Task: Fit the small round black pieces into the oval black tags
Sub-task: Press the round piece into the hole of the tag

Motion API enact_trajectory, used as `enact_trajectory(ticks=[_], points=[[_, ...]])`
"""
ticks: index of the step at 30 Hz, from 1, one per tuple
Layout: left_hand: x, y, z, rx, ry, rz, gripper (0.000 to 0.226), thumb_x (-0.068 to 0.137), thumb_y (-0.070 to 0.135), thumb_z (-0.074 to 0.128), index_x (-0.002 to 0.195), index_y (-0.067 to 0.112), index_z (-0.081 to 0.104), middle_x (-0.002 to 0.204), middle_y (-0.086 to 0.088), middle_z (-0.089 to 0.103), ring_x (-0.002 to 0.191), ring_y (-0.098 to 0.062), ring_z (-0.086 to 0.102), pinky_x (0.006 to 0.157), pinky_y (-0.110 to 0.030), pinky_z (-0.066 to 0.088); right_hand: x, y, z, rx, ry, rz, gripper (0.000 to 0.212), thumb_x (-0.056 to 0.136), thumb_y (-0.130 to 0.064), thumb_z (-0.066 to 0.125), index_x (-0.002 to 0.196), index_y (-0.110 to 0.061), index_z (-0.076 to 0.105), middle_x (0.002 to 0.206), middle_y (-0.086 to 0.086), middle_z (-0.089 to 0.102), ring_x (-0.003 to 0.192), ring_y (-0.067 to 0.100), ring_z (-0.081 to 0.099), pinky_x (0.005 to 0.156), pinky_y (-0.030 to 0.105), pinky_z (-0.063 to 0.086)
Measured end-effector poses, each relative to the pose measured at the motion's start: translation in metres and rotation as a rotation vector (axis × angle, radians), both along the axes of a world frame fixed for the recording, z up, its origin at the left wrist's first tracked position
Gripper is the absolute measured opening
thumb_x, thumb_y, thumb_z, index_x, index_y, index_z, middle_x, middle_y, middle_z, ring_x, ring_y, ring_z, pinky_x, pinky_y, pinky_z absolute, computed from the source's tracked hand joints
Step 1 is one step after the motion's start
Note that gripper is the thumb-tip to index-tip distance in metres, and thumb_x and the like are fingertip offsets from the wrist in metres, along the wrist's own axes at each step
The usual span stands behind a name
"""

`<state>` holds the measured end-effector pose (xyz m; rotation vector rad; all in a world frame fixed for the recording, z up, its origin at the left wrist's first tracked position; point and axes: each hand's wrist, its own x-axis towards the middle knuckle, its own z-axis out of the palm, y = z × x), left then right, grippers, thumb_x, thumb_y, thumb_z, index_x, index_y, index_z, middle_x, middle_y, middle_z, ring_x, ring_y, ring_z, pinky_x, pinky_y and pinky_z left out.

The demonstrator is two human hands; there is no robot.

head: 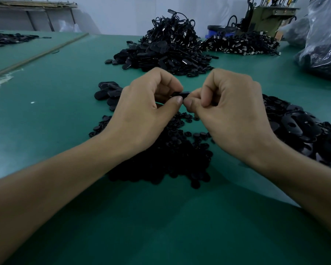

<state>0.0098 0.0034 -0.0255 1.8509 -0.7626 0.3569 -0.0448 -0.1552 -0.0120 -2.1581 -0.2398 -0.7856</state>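
Fingers (pixel 177 101) of left hand (pixel 141 115) and right hand (pixel 233 115) clamp one oval black tag (pixel 182 93) (insert unseen); the round-piece heap (pixel 170 153) suggests most work is left.

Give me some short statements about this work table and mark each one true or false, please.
1. The left hand and the right hand both pinch a black piece between them. True.
2. The table is red. False: it is green.
3. A heap of small round pieces lies beneath the hands. True.
4. The oval tags on the right are sorted in a tray. False: they lie loose in a heap on the table.
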Motion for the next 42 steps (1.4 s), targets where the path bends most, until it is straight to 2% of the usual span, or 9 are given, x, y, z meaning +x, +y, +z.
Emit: enact_trajectory(ticks=[4, 10, 13, 15, 17, 21, 26, 32, 42], points=[[0.001, 0.001, 0.001, -0.021, -0.011, 0.016, 0.017, 0.083, 0.028, 0.071, 0.089, 0.038, 0.060, 0.079, 0.019, 0.069, 0.075, -0.002, 0.067, 0.069, -0.020, 0.052, -0.003, 0.002, 0.001, -0.065, -0.023, -0.007, 0.043, 0.086, 0.002, 0.071, 0.063, -0.027, 0.047, 0.072, -0.004, 0.069, 0.075, 0.003, 0.070, 0.064, 0.022, 0.058], [0.004, 0.001, -0.001, -0.031, -0.006, 0.056, 0.015, 0.079, 0.031, 0.072, 0.086, 0.040, 0.061, 0.075, 0.018, 0.069, 0.073, -0.005, 0.067, 0.071, -0.027, 0.056, -0.003, 0.000, 0.003, -0.083, -0.030, 0.025, 0.035, 0.087, -0.001, 0.070, 0.066, -0.022, 0.051, 0.074, 0.002, 0.070, 0.077, 0.016, 0.072, 0.068, 0.038, 0.061], [0.004, 0.001, -0.001, -0.037, 0.011, 0.042, 0.017, 0.080, 0.029, 0.072, 0.088, 0.040, 0.061, 0.078, 0.012, 0.071, 0.073, -0.007, 0.068, 0.072, -0.030, 0.058, -0.001, -0.002, 0.002, -0.055, -0.037, 0.011, 0.028, 0.085, -0.007, 0.075, 0.072, -0.020, 0.054, 0.077, -0.003, 0.070, 0.075, 0.009, 0.070, 0.067, 0.028, 0.059], [0.003, 0.002, 0.000, -0.047, 0.027, 0.022, 0.018, 0.080, 0.028, 0.073, 0.089, 0.039, 0.062, 0.080, 0.012, 0.073, 0.071, -0.007, 0.068, 0.070, -0.030, 0.057, 0.001, -0.004, 0.002, -0.095, -0.040, -0.018, 0.021, 0.084, -0.016, 0.078, 0.080, -0.022, 0.058, 0.081, -0.010, 0.066, 0.074, 0.002, 0.064, 0.064, 0.016, 0.051], [0.002, 0.002, 0.000, -0.061, 0.053, -0.002, 0.018, 0.080, 0.027, 0.072, 0.091, 0.037, 0.062, 0.082, 0.010, 0.073, 0.071, -0.008, 0.068, 0.070, -0.031, 0.058, 0.003, -0.007, 0.003, -0.115, -0.001, -0.008, 0.016, 0.086, -0.021, 0.078, 0.091, -0.027, 0.064, 0.085, -0.016, 0.065, 0.078, -0.002, 0.062, 0.068, 0.011, 0.048], [0.002, 0.002, 0.002, -0.082, 0.108, -0.040, 0.017, 0.079, 0.025, 0.070, 0.091, 0.033, 0.061, 0.077, 0.013, 0.074, 0.068, -0.007, 0.068, 0.072, -0.032, 0.059, 0.008, -0.013, 0.002, -0.047, 0.128, 0.109, 0.016, 0.090, -0.019, 0.075, 0.102, -0.028, 0.072, 0.086, -0.015, 0.072, 0.084, -0.001, 0.068, 0.080, 0.018, 0.055], [0.004, 0.003, 0.000, -0.120, 0.164, -0.056, 0.017, 0.078, 0.021, 0.075, 0.089, 0.029, 0.065, 0.075, 0.007, 0.075, 0.068, -0.010, 0.070, 0.074, -0.032, 0.061, 0.011, -0.018, 0.002, 0.033, 0.161, 0.152, 0.011, 0.090, -0.016, 0.073, 0.099, -0.024, 0.076, 0.078, -0.011, 0.074, 0.075, 0.001, 0.070, 0.069, 0.014, 0.051], [0.004, 0.004, 0.000, -0.131, 0.187, -0.049, 0.022, 0.084, 0.008, 0.079, 0.089, 0.027, 0.069, 0.079, 0.004, 0.077, 0.069, -0.014, 0.074, 0.073, -0.028, 0.062, 0.013, -0.020, 0.002, 0.050, 0.159, 0.153, 0.008, 0.087, -0.019, 0.077, 0.091, -0.025, 0.075, 0.078, -0.009, 0.075, 0.075, 0.002, 0.071, 0.073, 0.020, 0.055], [0.003, 0.004, 0.000, -0.104, 0.179, -0.040, 0.023, 0.082, 0.007, 0.081, 0.086, 0.028, 0.071, 0.073, 0.006, 0.076, 0.064, -0.010, 0.073, 0.065, -0.018, 0.056, 0.016, -0.018, 0.001, 0.005, 0.209, 0.111, 0.008, 0.086, -0.021, 0.076, 0.083, -0.026, 0.071, 0.074, -0.009, 0.073, 0.069, 0.002, 0.068, 0.069, 0.024, 0.058]])
